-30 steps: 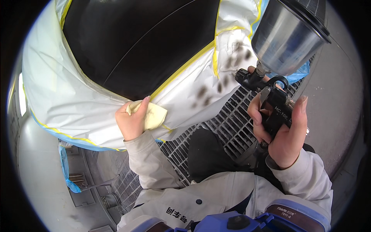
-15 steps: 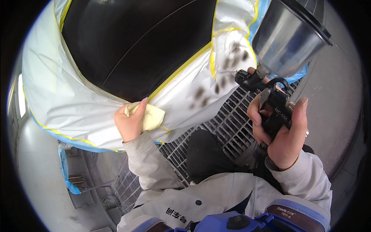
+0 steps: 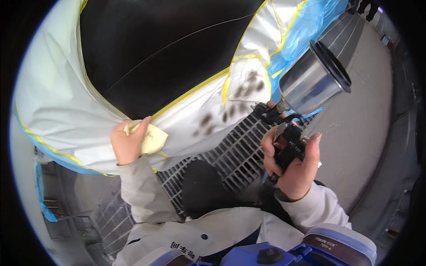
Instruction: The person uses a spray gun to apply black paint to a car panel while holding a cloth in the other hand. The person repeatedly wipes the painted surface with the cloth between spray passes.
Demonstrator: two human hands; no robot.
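Note:
My left hand (image 3: 128, 141) is closed on a pale yellow cloth (image 3: 154, 137), held at the lower corner of a glossy black panel (image 3: 164, 53). White masking sheet (image 3: 49, 111) edged with yellow tape surrounds the panel, and the hand rests against it. In my right hand (image 3: 295, 170) is a black spray gun (image 3: 286, 137) with a metal cup (image 3: 313, 82) on top. The fingers wrap round its handle, and the thumb stands up behind it. The gun's nozzle points left toward the sheet, where several dark paint spots show.
Below the sheet lies a metal floor grating (image 3: 235, 155). Blue plastic film (image 3: 310, 26) hangs along the right side of the covered object, with a loose blue strip (image 3: 41, 190) at lower left. A blue respirator (image 3: 262, 255) shows at the bottom edge. Grey floor (image 3: 350, 124) extends right.
The whole view has shifted, so both hands and the gun appear further left. More blue film and floor show at upper right. Both hands keep their holds.

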